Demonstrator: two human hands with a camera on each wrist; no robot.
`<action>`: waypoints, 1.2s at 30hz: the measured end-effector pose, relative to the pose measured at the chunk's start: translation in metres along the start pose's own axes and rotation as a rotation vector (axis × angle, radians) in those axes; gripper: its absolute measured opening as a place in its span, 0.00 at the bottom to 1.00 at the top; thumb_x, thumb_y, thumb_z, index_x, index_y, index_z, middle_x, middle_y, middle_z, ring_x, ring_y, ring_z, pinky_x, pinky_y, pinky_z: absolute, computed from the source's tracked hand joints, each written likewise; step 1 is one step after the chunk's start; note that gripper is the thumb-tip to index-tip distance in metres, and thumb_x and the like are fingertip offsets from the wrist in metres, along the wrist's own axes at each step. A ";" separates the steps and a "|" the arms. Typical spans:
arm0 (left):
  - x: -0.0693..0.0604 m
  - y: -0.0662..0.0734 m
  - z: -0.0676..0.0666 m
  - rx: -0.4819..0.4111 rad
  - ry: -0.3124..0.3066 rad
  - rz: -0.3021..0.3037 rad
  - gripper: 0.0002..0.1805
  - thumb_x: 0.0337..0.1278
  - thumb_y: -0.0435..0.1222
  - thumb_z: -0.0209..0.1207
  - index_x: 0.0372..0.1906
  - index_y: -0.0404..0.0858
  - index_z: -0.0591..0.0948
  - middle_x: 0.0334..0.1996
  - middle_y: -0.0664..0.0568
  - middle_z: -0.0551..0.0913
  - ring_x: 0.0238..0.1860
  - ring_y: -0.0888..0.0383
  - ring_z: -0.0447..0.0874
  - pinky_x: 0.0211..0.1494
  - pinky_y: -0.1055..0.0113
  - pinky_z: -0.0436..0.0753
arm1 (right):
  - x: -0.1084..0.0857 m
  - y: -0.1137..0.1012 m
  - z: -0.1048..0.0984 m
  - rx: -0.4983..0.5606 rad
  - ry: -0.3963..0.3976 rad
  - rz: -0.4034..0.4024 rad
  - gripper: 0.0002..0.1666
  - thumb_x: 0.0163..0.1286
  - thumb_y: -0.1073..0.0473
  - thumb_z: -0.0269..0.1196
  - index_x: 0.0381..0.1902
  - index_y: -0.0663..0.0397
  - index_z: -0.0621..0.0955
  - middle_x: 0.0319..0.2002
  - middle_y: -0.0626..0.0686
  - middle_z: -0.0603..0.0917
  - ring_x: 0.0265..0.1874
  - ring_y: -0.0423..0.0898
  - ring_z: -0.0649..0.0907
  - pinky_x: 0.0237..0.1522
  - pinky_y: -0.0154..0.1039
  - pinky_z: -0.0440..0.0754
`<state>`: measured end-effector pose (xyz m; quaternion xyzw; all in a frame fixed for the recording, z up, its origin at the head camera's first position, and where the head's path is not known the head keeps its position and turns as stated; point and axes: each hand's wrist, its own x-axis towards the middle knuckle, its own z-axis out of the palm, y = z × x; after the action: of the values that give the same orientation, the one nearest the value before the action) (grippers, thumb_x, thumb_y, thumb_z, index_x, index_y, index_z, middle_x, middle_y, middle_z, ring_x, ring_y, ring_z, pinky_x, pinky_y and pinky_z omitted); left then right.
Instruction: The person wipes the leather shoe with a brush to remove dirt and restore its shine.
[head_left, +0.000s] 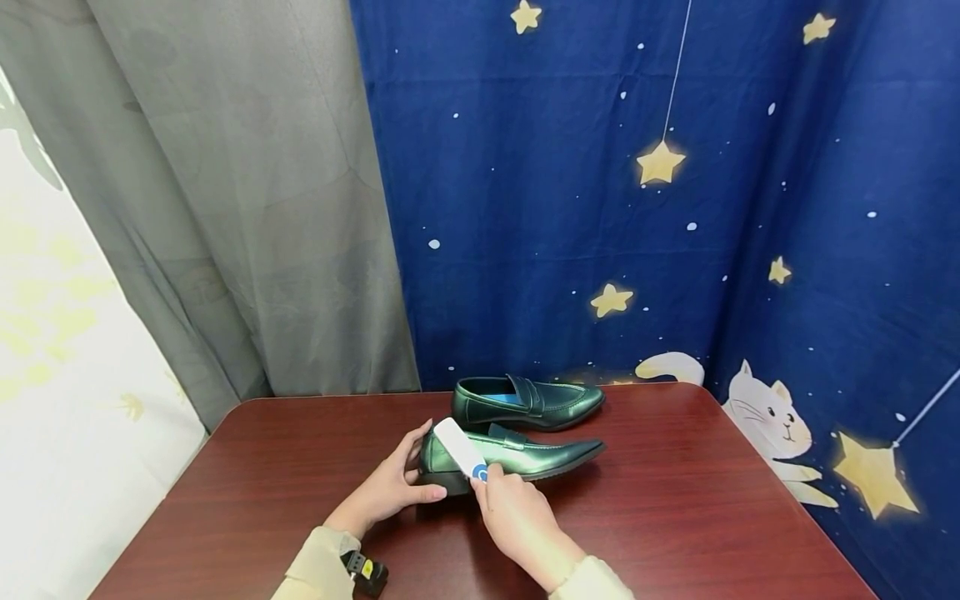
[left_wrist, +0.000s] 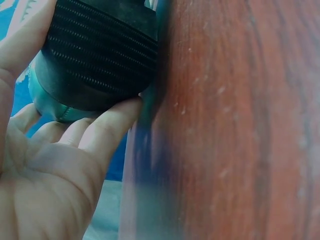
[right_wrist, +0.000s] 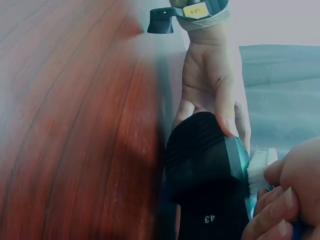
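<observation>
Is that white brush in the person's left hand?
No, the right hand holds the white brush, while the left hand holds the heel end of the nearer green shoe.

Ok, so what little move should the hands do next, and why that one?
I'd probably have the right hand slide the brush gently along the nearer shoe, toward the toe. The bristles seem to be against its side near the heel, and the left hand holds the heel end, so the shoe might stay steady.
</observation>
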<state>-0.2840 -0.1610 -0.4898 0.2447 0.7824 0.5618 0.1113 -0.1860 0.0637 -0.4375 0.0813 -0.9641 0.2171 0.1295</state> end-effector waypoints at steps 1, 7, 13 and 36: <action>0.000 0.000 0.000 0.001 0.000 0.004 0.59 0.51 0.39 0.76 0.81 0.49 0.49 0.79 0.40 0.56 0.78 0.43 0.60 0.73 0.44 0.66 | 0.000 -0.001 0.001 0.002 -0.002 0.004 0.18 0.76 0.49 0.59 0.30 0.56 0.74 0.19 0.55 0.77 0.17 0.54 0.81 0.17 0.47 0.71; 0.001 -0.001 -0.001 -0.002 -0.006 0.012 0.59 0.52 0.38 0.75 0.81 0.49 0.48 0.80 0.43 0.56 0.75 0.46 0.64 0.69 0.61 0.75 | 0.002 -0.009 0.006 0.034 -0.015 0.027 0.19 0.77 0.49 0.58 0.29 0.56 0.74 0.18 0.54 0.75 0.17 0.53 0.80 0.16 0.46 0.70; 0.000 0.001 0.000 -0.062 -0.018 -0.024 0.58 0.51 0.37 0.76 0.81 0.50 0.49 0.78 0.42 0.58 0.68 0.49 0.74 0.57 0.73 0.80 | 0.002 -0.018 0.012 0.096 -0.042 0.044 0.19 0.78 0.50 0.57 0.30 0.57 0.73 0.17 0.53 0.74 0.16 0.50 0.80 0.15 0.43 0.70; -0.001 -0.003 0.000 -0.029 -0.005 -0.027 0.61 0.50 0.37 0.76 0.81 0.41 0.46 0.79 0.34 0.55 0.71 0.38 0.69 0.59 0.70 0.80 | 0.005 -0.049 0.033 0.103 0.046 0.084 0.18 0.76 0.54 0.58 0.27 0.58 0.73 0.17 0.56 0.76 0.18 0.54 0.83 0.15 0.46 0.75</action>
<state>-0.2842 -0.1619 -0.4926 0.2341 0.7770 0.5709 0.1243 -0.1876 0.0050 -0.4451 0.0424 -0.9511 0.2733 0.1379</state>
